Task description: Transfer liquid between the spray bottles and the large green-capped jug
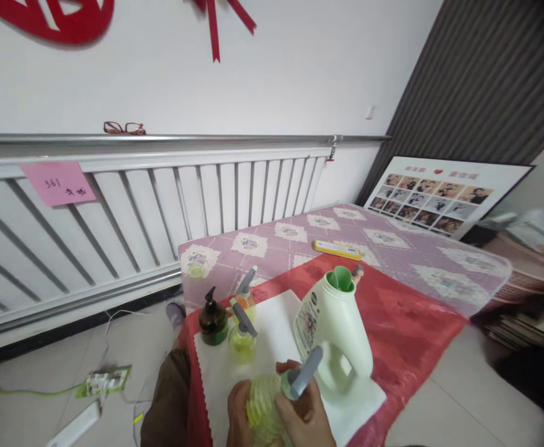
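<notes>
My left hand (237, 415) is wrapped round the ribbed, clear body of a spray bottle (265, 410) with yellowish liquid in it. At its neck, the fingers of my right hand (305, 415) close on the collar of the grey trigger spray head (305, 372). The bottle leans to the right. Just beyond stands a large pale green detergent jug (346, 316) with an uncapped mouth and a green spout. To the left are a dark pump bottle (213, 320), a spray bottle of yellow liquid (242, 344) and another spray bottle (248, 299) partly hidden behind it.
A white cloth (272, 316) and a red cover (392, 304) lie over the patterned tablecloth (294, 233). A yellow case (337, 249) and a green cap (196, 270) rest toward the back. A radiator (216, 192) lines the wall; a power strip (76, 427) lies on the floor.
</notes>
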### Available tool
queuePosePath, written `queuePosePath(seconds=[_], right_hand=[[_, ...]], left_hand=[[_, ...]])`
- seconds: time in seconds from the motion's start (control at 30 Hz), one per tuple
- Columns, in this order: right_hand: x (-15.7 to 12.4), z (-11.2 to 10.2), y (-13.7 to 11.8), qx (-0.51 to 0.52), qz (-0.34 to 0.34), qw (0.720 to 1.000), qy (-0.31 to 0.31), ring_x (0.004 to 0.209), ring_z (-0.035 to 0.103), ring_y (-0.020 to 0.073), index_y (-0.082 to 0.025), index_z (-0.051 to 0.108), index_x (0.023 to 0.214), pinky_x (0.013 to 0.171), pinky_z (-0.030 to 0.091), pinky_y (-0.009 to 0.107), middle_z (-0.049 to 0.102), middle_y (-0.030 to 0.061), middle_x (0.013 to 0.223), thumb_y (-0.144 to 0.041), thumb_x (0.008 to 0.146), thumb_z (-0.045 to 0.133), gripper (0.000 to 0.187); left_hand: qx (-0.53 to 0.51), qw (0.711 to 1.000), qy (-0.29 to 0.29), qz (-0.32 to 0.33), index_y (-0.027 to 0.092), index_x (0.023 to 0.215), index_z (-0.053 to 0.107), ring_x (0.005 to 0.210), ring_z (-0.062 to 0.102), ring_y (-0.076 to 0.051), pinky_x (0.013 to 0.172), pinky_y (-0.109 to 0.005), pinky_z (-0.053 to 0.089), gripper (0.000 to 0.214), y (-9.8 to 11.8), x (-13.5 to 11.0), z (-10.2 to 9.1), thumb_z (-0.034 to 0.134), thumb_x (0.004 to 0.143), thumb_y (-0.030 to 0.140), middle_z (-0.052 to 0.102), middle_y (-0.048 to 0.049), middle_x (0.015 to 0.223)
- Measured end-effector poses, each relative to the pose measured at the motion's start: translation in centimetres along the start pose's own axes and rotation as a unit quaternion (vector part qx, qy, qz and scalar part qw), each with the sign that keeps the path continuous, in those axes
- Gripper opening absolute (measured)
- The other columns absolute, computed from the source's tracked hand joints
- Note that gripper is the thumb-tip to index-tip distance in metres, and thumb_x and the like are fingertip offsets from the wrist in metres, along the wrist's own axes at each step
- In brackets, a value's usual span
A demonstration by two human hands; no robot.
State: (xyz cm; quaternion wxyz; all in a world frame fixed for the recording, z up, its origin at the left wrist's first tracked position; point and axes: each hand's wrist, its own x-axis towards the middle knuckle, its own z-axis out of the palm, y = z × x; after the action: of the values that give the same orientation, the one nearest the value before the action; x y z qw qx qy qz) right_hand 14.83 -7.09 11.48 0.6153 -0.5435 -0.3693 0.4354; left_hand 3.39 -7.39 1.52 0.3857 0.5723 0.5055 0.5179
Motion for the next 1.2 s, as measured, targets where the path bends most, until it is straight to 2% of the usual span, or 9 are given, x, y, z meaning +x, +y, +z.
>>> queuePosePath(seconds=[0.1,0.2,0.3,0.4,0.47,0.6,0.73,0.93,1.2], right_hand=[[-0.8,0.7,1.6,0.026,0.023,0.999,-0.018,0.101,0.064,0.0265,-0.025,0.044,0.123,0.083,0.054,0.036,0.062,0.0120,0.119,-0.046,0.062,0.076,0.071],[-1.2,0.7,2.1,-0.004,0.052,0.998,-0.041,0.097,0.067,0.0255,-0.024,0.041,0.127,0.081,0.055,0.036,0.066,0.0109,0.110,-0.036,0.065,0.072,0.070],[-0.4,-0.3,1.6,-0.091,0.019,0.995,-0.045,0.098,0.066,0.0255,-0.022,0.045,0.125,0.085,0.054,0.038,0.067,0.0091,0.107,-0.028,0.064,0.071,0.067],[1.7,-1.4,0.7,-0.188,-0.021,0.982,-0.021,0.107,0.062,0.0286,-0.023,0.045,0.126,0.094,0.048,0.044,0.064,0.0095,0.115,-0.027,0.063,0.071,0.069],[3.6,-1.7,0.1,-0.227,-0.039,0.973,-0.001,0.113,0.058,0.0313,-0.022,0.044,0.126,0.096,0.046,0.048,0.061,0.0108,0.119,-0.032,0.063,0.072,0.069],[7.8,-1.0,-0.1,-0.268,-0.081,0.960,0.022,0.117,0.055,0.0326,-0.017,0.044,0.124,0.101,0.041,0.049,0.060,0.0137,0.120,-0.034,0.063,0.070,0.068],[11.1,0.0,1.0,-0.291,-0.128,0.948,0.013,0.117,0.055,0.0334,-0.016,0.045,0.124,0.102,0.040,0.047,0.060,0.0138,0.119,-0.028,0.062,0.069,0.067],[13.6,0.7,3.8,-0.283,-0.163,0.945,0.017,0.117,0.054,0.0327,-0.017,0.048,0.123,0.102,0.041,0.039,0.060,0.0100,0.117,-0.026,0.064,0.067,0.063],[14.1,0.4,5.7,-0.287,-0.141,0.947,-0.006,0.127,0.045,0.0337,-0.017,0.034,0.137,0.109,0.034,0.048,0.050,0.0154,0.135,-0.024,0.059,0.071,0.086]], left_hand=[[0.024,1.000,0.016,-0.005,0.014,0.133,0.029,0.123,0.048,-0.034,0.099,-0.044,0.046,0.077,0.5,0.5,0.0,0.064,0.066,0.029,0.044,-0.0207,0.132],[0.049,0.999,0.009,0.023,0.012,0.134,0.029,0.128,0.042,-0.034,0.101,-0.046,0.043,0.070,0.9,0.7,0.3,0.058,0.070,0.020,0.040,-0.0233,0.136],[0.055,0.996,-0.028,0.059,0.014,0.137,0.026,0.134,0.035,-0.034,0.105,-0.047,0.039,0.076,0.8,0.6,0.5,0.057,0.068,0.014,0.035,-0.0222,0.139],[0.044,0.995,-0.055,0.066,0.018,0.139,0.026,0.125,0.045,-0.031,0.098,-0.045,0.045,0.079,0.4,1.1,-0.2,0.056,0.066,0.012,0.036,-0.0182,0.139],[0.049,0.995,-0.063,0.061,0.020,0.133,0.037,0.111,0.056,-0.026,0.089,-0.041,0.050,0.068,0.0,2.0,-0.9,0.052,0.068,0.011,0.045,-0.0150,0.132],[0.090,0.992,-0.079,0.038,0.020,0.115,0.057,0.085,0.063,-0.018,0.079,-0.035,0.054,0.043,-0.9,3.9,-2.5,0.049,0.073,0.012,0.060,-0.0097,0.113],[0.113,0.983,-0.131,0.064,0.019,0.107,0.062,0.083,0.066,-0.018,0.077,-0.031,0.056,0.037,-2.1,4.5,-3.0,0.052,0.072,0.013,0.066,-0.0095,0.105],[0.106,0.987,-0.087,0.086,0.019,0.102,0.062,0.077,0.065,-0.017,0.071,-0.030,0.055,0.031,-3.5,3.9,-2.2,0.049,0.074,0.017,0.066,-0.0088,0.101],[0.109,0.984,-0.064,0.125,0.017,0.102,0.062,0.072,0.063,-0.015,0.067,-0.026,0.053,0.031,-4.7,3.7,-1.8,0.045,0.076,0.016,0.066,-0.0104,0.100]])
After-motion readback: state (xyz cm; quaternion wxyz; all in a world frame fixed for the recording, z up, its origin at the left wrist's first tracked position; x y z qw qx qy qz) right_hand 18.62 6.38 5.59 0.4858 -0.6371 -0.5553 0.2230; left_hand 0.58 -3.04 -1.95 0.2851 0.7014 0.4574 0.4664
